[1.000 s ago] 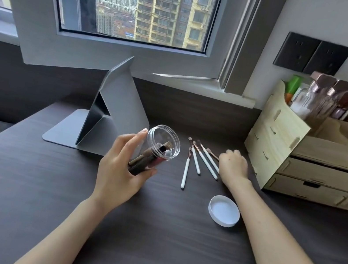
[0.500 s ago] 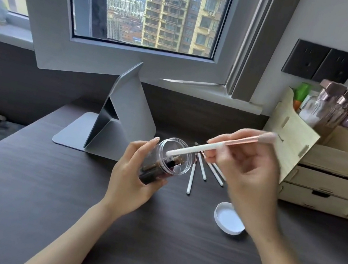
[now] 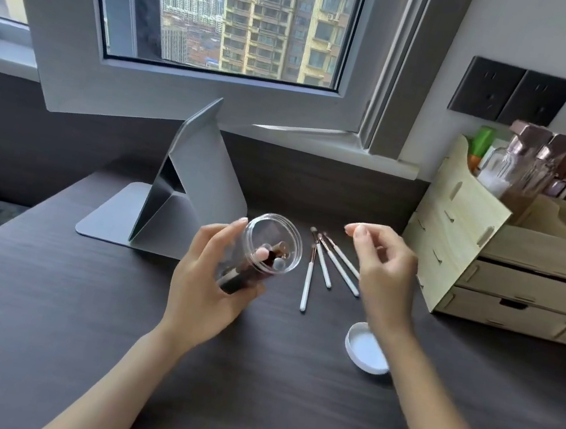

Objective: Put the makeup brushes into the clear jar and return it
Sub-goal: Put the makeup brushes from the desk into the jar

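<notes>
Now the left hand (image 3: 208, 284) wraps its grip around the tilted clear jar (image 3: 259, 252), brushes inside; the right hand (image 3: 382, 273) hovers loosely curled and empty above four makeup brushes (image 3: 331, 264) lying on the counter (image 3: 68, 309), near the white lid (image 3: 365, 348).

We see two bare forearms reaching in from the bottom edge, with no sleeves, watch or bracelet on either. The left hand (image 3: 202, 290) and right hand (image 3: 383, 270) wear no rings, and the fingernails look short and unpainted.
</notes>
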The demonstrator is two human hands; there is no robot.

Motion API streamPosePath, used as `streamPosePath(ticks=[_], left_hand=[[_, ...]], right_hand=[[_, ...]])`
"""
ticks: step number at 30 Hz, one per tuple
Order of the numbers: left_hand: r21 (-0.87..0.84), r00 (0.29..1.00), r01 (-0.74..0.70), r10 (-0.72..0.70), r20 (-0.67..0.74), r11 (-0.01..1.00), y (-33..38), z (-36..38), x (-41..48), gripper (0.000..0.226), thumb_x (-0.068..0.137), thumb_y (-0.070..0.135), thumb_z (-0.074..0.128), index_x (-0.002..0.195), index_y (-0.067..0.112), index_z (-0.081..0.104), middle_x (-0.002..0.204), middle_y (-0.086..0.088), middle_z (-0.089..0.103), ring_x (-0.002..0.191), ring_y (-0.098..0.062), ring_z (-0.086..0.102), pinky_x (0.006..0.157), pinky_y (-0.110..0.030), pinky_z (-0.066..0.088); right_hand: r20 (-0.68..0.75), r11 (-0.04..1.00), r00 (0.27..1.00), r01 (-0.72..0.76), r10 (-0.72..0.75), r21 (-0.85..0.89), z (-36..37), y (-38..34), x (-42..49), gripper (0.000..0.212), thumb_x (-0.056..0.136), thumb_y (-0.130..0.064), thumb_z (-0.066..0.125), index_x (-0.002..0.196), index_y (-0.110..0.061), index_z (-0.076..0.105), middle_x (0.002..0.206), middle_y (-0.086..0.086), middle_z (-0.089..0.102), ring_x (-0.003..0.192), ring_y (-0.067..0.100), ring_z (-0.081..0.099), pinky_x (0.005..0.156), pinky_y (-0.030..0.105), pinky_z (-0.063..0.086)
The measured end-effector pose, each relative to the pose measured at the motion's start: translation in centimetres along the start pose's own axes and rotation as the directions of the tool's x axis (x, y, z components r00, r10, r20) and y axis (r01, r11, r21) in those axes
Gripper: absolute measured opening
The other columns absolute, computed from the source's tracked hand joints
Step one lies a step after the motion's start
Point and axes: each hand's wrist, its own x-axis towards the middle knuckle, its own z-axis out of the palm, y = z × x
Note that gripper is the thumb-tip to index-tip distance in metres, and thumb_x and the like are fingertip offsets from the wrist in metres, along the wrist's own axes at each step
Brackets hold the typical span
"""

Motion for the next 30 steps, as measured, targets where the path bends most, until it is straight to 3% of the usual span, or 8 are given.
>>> streamPosePath(ticks=[3, 7, 11, 17, 21, 24, 27, 30], left_hand=[[-0.002, 1.0, 0.009, -0.009, -0.012, 1.0, -0.2, 0.0, 0.1, 0.081, 0.054, 0.017, 0.079, 0.126, 0.024, 0.043, 0.113, 0.014, 0.044, 0.099, 0.021, 0.043, 0.081, 0.001, 0.034], [0.017, 1.0, 0.001, -0.001, -0.012, 1.0, -0.4, -0.1, 0.1, 0.081, 0.054, 0.019, 0.079, 0.126, 0.023, 0.043, 0.113, 0.012, 0.045, 0.1, 0.02, 0.043, 0.08, 0.001, 0.035], [0.022, 1.0, 0.012, -0.012, -0.008, 1.0, -0.6, 0.0, 0.1, 0.081, 0.054, 0.021, 0.079, 0.126, 0.024, 0.043, 0.114, 0.013, 0.045, 0.098, 0.012, 0.044, 0.081, 0.001, 0.034], [0.015, 1.0, 0.022, -0.021, -0.006, 1.0, -0.7, 0.0, 0.0, 0.082, 0.054, 0.021, 0.079, 0.127, 0.025, 0.043, 0.113, 0.021, 0.042, 0.103, 0.019, 0.041, 0.082, 0.0, 0.034], [0.016, 1.0, 0.011, -0.011, -0.004, 1.0, -0.7, 0.0, 0.0, 0.082, 0.054, 0.021, 0.08, 0.127, 0.024, 0.043, 0.113, 0.023, 0.04, 0.1, 0.013, 0.044, 0.083, 0.0, 0.034], [0.028, 1.0, -0.003, 0.003, -0.002, 1.0, -0.8, 0.0, 0.0, 0.082, 0.055, 0.023, 0.08, 0.128, 0.023, 0.043, 0.113, 0.021, 0.04, 0.098, 0.004, 0.044, 0.084, -0.001, 0.035], [0.036, 1.0, -0.011, 0.01, 0.003, 0.999, -0.7, 0.0, 0.0, 0.081, 0.056, 0.024, 0.08, 0.128, 0.025, 0.042, 0.114, 0.015, 0.043, 0.099, 0.002, 0.045, 0.084, -0.003, 0.037], [0.04, 1.0, -0.026, 0.026, 0.016, 0.999, -0.5, 0.1, -0.1, 0.079, 0.057, 0.026, 0.08, 0.128, 0.025, 0.043, 0.117, 0.01, 0.046, 0.1, -0.003, 0.049, 0.083, -0.009, 0.042]], right_hand=[[0.03, 0.863, 0.993, -0.087, 0.118, -0.498, 0.9, 4.3, 3.1, 0.021, 0.086, -0.016, 0.053, 0.086, -0.011, 0.073, 0.088, 0.009, 0.075, 0.09, 0.029, 0.065, 0.075, 0.033, 0.048], [0.177, 0.627, 0.941, -0.045, 0.287, -0.777, 2.8, 7.9, 5.0, 0.024, 0.088, -0.018, 0.051, 0.101, -0.01, 0.07, 0.105, 0.013, 0.071, 0.105, 0.033, 0.059, 0.078, 0.032, 0.047], [0.214, 0.49, 0.915, 0.022, 0.34, -0.872, 3.8, 8.6, 5.9, 0.024, 0.092, -0.017, 0.051, 0.109, -0.009, 0.066, 0.116, 0.013, 0.066, 0.113, 0.032, 0.055, 0.085, 0.033, 0.047], [0.208, 0.501, 0.896, -0.019, 0.392, -0.865, 4.2, 8.8, 6.2, 0.022, 0.092, -0.011, 0.048, 0.105, -0.002, 0.063, 0.115, 0.019, 0.064, 0.109, 0.037, 0.059, 0.08, 0.034, 0.048], [0.025, 0.756, 0.962, -0.198, 0.272, -0.624, 2.7, 6.5, 6.5, 0.019, 0.084, -0.013, 0.057, 0.088, 0.0, 0.07, 0.093, 0.018, 0.071, 0.088, 0.034, 0.065, 0.071, 0.035, 0.049], [-0.105, 0.978, 0.973, -0.206, 0.204, -0.016, 0.5, 1.9, 5.2, 0.008, 0.083, -0.008, 0.055, 0.086, -0.001, 0.06, 0.067, 0.01, 0.063, 0.052, 0.01, 0.064, 0.053, 0.034, 0.055], [-0.113, 0.904, 0.987, -0.053, 0.111, 0.424, -1.2, -3.5, 1.9, 0.008, 0.084, 0.001, 0.05, 0.081, -0.006, 0.051, 0.064, 0.005, 0.063, 0.047, 0.009, 0.063, 0.05, 0.027, 0.056], [0.012, 0.873, 0.998, 0.054, -0.069, 0.485, -0.7, -5.9, -1.2, 0.025, 0.086, 0.008, 0.049, 0.079, -0.016, 0.047, 0.073, 0.009, 0.069, 0.061, 0.021, 0.068, 0.061, 0.029, 0.058]])
